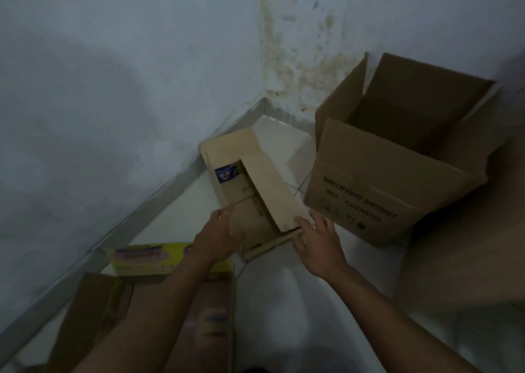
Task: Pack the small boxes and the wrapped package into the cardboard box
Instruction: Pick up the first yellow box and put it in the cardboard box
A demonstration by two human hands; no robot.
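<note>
I see a yellow box [159, 259] on the floor by the wall at left. My left hand [218, 237] grips the near left edge of a tan carton [250, 185], flaps loose; my right hand [318, 244] presses its near right corner, fingers spread. The big cardboard box [397, 179] stands open at right.

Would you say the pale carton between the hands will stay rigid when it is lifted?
Probably not fully: the pale carton has loose, open flaps that may swing. It likely carries some weight, since packets show inside. Both hands, left and right, at its near end should steady it.
</note>
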